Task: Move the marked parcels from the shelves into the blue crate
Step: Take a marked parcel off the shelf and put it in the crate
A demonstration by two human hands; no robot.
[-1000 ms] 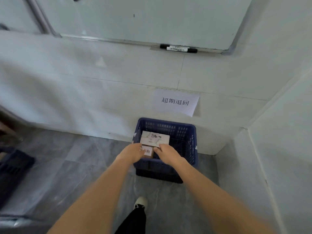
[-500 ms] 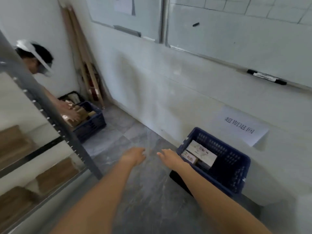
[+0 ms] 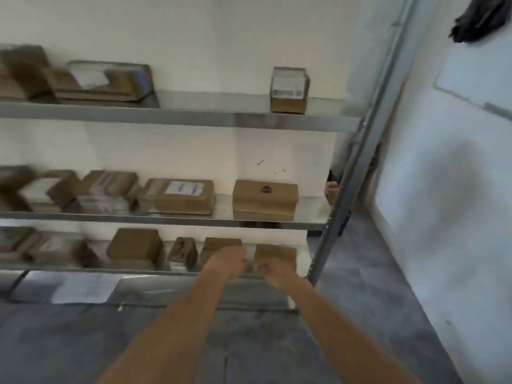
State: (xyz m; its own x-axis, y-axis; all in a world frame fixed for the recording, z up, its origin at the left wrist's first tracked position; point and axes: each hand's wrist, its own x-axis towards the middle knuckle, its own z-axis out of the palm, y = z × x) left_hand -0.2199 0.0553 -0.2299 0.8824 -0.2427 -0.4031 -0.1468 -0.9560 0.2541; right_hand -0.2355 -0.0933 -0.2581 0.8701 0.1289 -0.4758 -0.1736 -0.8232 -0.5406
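Cardboard parcels (image 3: 274,254) sit at the lowest shelf (image 3: 97,268) front-right edge, likely light, stiff; grab opposite side faces. Left hand (image 3: 228,261) and right hand (image 3: 273,268) hover close, blurred; cannot tell finger state. Blue crate unseen.

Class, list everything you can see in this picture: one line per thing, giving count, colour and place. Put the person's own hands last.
Shelves: three grey metal levels, left and centre.
Upright: one, grey metal, right of the shelves.
Top parcels: one brown box alone at right, a few blurred ones at left.
Middle parcels: about five, brown; a labelled one, one with a dark mark at right.
Bottom parcels: several, brown; count blurred.
Paper: one, white, below the bottom shelf.
Dark thing: one, black, top right on the wall.
Floor: grey.
Left hand: at the bottom shelf; grip blurred.
Right hand: beside it; grip blurred.
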